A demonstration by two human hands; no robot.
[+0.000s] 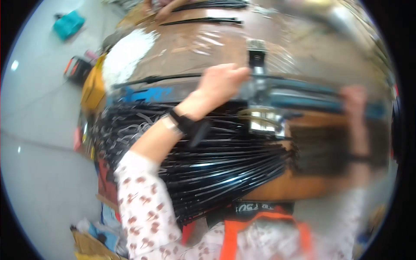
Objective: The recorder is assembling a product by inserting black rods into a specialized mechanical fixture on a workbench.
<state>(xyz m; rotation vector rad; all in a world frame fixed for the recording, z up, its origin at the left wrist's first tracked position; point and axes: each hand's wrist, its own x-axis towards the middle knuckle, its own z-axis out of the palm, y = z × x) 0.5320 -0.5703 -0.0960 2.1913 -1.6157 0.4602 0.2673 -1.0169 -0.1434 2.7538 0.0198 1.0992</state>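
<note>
My left hand [223, 82] is closed round a long thin black rod [173, 77] that runs crosswise over the bench. Blurred by motion, my right hand [355, 99] is at the right, by the far end of a dark bluish bar [307, 95]; its fingers cannot be made out. Between the hands stands a metal fixture [258, 65] with a shiny block [266, 121] on its near side. Below my left forearm lies a large fanned bundle of thin black rods [216, 173], with loose strips at its left end.
A heap of small white pieces [130, 54] lies at the far left of the brown table [186, 47]. More black rods [208, 21] lie farther back, near another person's hand [164, 12]. A yellow bag [92, 89] and a teal object [68, 24] are at the left.
</note>
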